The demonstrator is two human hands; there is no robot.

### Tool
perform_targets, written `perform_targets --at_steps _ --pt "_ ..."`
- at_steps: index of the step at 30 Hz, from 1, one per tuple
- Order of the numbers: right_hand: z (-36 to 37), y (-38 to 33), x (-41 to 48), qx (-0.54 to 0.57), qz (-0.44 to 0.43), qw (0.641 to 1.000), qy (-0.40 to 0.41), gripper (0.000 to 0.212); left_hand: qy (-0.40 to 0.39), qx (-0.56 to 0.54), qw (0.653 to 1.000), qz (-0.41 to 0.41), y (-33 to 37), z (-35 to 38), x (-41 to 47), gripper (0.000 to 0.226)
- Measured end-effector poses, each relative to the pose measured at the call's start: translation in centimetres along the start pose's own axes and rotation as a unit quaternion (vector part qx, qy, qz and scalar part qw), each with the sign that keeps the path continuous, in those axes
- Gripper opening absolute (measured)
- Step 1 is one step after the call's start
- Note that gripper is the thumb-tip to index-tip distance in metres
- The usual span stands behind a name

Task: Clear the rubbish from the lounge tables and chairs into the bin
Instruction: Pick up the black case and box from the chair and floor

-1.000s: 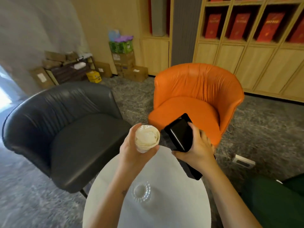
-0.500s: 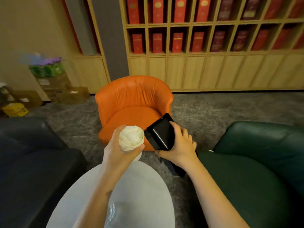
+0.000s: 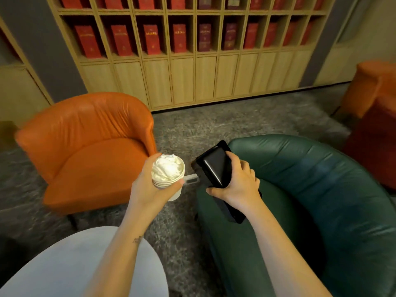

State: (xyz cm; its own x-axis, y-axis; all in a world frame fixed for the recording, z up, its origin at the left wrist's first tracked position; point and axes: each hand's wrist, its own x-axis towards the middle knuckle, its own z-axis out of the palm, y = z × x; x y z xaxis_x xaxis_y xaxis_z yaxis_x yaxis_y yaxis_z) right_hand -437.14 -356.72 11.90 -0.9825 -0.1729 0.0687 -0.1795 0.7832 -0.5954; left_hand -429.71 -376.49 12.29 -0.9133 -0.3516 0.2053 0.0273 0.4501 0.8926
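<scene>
A strip of grey speckled carpet (image 3: 235,123) lies open between the orange leather tub chair (image 3: 90,151) on the left and the dark green leather tub chair (image 3: 310,189) on the right, running back to the pale wooden shelf wall (image 3: 182,78) with its red books. The rounded edge of a white round table (image 3: 64,264) sits at the lower left, cut off by the frame, and a second orange chair (image 3: 375,103) is cropped at the right edge. The left hand (image 3: 150,187) curls around a stack of white paper cups (image 3: 168,171) stuffed with crumpled white tissue, held upright over the carpet by the orange chair's front corner. Just beside it, the right hand (image 3: 237,183) grips a glossy black flat plastic piece (image 3: 214,163), tilted over the green chair's near arm; what it is cannot be told, and its lower end is hidden behind the wrist.
</scene>
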Motion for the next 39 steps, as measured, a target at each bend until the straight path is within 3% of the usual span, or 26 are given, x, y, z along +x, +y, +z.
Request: perform_targets --at_steps 21,28,39 --pt "0.9 2.9 19.3 -0.003 0.012 1.0 -0.004 0.105 0.034 0.035 0.999 -0.005 -3.6 4.8 17.2 0.069" --pt "4.8 1.9 31.6 -0.011 0.039 0.999 0.02 0.104 0.005 0.018 1.0 0.003 -8.3 5.8 31.1 0.071" --pt "12.3 -7.1 54.9 0.021 0.062 0.997 0.042 0.104 -0.04 0.044 0.998 0.008 -13.4 2.2 56.5 0.073"
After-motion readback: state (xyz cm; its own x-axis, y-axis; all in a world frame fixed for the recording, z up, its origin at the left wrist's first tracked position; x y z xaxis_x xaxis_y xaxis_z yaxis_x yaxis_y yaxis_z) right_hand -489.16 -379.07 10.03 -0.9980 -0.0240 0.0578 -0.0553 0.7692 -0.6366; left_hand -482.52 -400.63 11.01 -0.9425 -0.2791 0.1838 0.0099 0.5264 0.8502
